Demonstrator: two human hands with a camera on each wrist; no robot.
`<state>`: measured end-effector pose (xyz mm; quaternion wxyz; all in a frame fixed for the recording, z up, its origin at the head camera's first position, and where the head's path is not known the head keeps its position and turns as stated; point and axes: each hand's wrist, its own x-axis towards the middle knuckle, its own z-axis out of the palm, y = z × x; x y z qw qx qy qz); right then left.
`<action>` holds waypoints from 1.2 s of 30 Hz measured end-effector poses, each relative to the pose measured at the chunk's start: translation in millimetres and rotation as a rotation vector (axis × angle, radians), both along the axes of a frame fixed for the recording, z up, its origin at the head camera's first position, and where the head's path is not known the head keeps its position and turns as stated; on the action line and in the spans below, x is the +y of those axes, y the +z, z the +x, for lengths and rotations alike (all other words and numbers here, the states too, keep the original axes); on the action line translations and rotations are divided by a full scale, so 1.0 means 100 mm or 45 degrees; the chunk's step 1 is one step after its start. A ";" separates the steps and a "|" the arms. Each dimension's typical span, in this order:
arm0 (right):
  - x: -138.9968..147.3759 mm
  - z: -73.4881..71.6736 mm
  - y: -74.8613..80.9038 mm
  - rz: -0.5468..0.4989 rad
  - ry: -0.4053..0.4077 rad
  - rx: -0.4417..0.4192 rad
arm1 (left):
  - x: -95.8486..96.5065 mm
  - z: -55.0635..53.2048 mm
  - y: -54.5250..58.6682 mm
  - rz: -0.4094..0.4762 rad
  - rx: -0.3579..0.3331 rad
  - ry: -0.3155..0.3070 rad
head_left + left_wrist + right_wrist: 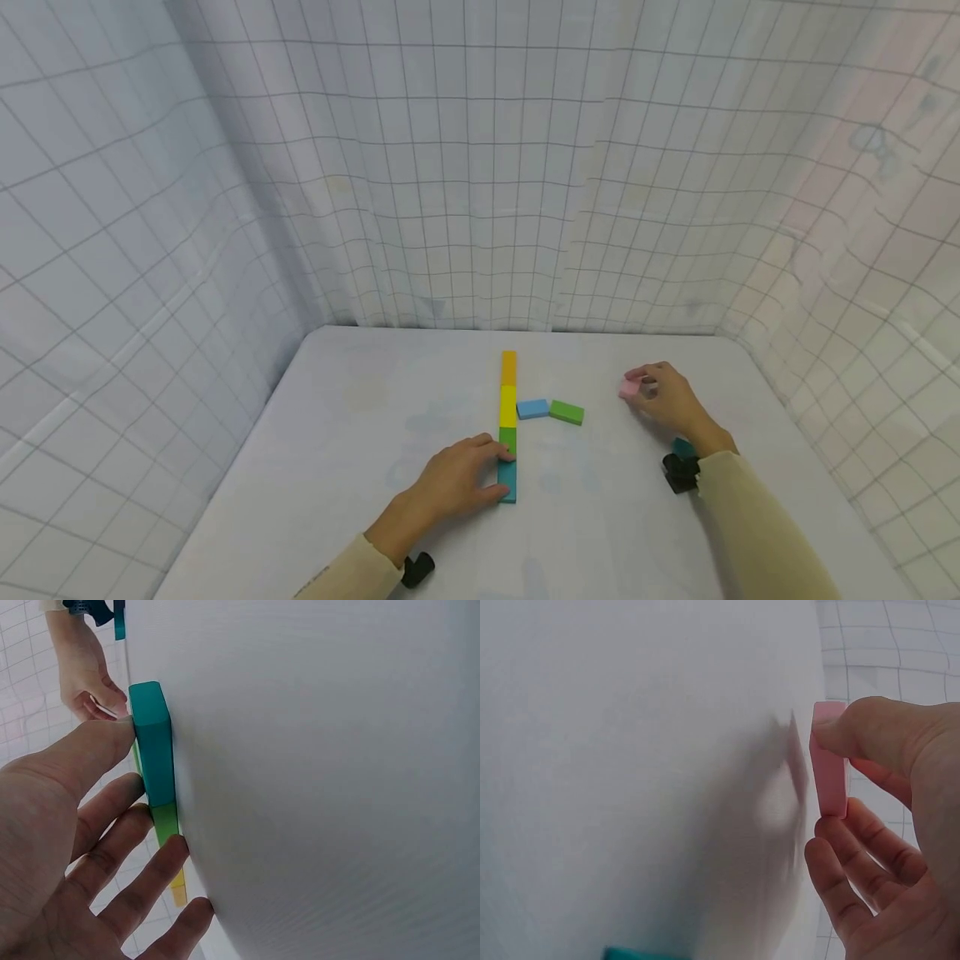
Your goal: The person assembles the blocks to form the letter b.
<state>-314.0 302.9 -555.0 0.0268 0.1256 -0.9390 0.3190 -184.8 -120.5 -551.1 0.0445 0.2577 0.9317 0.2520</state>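
Note:
My left hand (457, 479) rests at a teal block (507, 483), the near end of a straight row of blocks. Its thumb and index fingertip touch the block, while other fingers spread beside the row, as the left wrist view shows. Beyond the teal block come a green block (507, 437), partly covered by fingers, a yellow block (508, 406) and an orange block (509, 367). At the right, my right hand (666, 404) pinches a pink block (830, 769) between thumb and fingers. In the right wrist view the pink block is held above the table, apart from its shadow.
A light blue block (533, 409) lies just right of the yellow one, followed by another green block (567, 412) set at a slant. Another teal block (683, 447) is partly hidden by my right wrist. White gridded curtains (465, 167) surround the white table (360, 417).

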 end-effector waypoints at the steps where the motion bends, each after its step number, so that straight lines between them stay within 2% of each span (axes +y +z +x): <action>1: 0.00 0.01 0.01 -0.002 0.006 0.003 | 0.00 0.01 0.00 0.004 0.005 -0.002; 7: -0.05 0.05 0.04 -0.002 0.058 0.047 | 0.02 0.02 0.00 0.005 0.036 0.000; 26: -0.26 0.24 0.15 0.051 0.163 0.181 | 0.02 0.03 0.01 0.003 0.008 0.000; 36: -0.30 0.36 0.17 0.070 0.175 0.161 | 0.02 0.03 -0.01 0.003 0.028 -0.001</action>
